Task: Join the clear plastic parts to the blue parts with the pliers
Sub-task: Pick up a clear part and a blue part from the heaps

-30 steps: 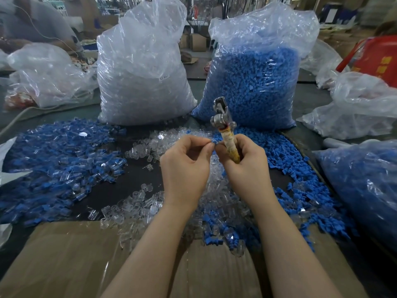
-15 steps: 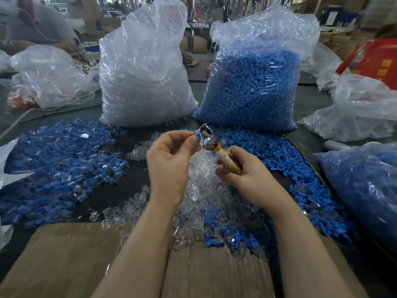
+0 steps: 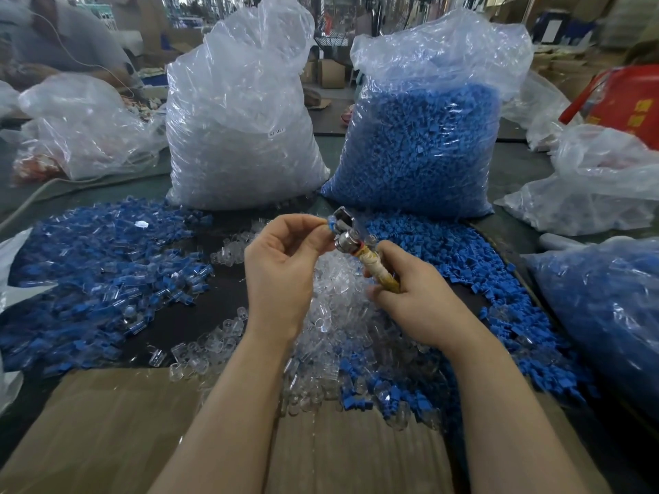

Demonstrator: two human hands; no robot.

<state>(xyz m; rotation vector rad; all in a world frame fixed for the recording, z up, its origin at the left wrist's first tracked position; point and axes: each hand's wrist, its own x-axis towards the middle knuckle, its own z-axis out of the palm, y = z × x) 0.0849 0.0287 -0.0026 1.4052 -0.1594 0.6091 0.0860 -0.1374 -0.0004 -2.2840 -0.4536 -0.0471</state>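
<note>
Centrally, left hand (image 3: 281, 265) pinched one blue part (image 3: 331, 222) at the pliers (image 3: 351, 240); right hand (image 3: 410, 297) gripped their handle; two full bags (image 3: 242, 119) stood behind.

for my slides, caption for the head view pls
Left hand feeds a blue part into pliers held by right hand.

From where I sit, both hands work close together above the loose clear parts (image 3: 342, 315), so little room is left between them. A pile of blue-and-clear pieces (image 3: 100, 272) fills the left; loose blue parts (image 3: 460, 258) spread along the right. Behind stand the clear-parts bag (image 3: 242, 130) and the blue-parts bag (image 3: 424, 137), walling off the back, with only a narrow gap between them. A blue-filled bag (image 3: 606, 315) blocks the right edge. The dark strip of table (image 3: 217, 301) and the cardboard (image 3: 117, 429) up front look passable, I think.
</note>
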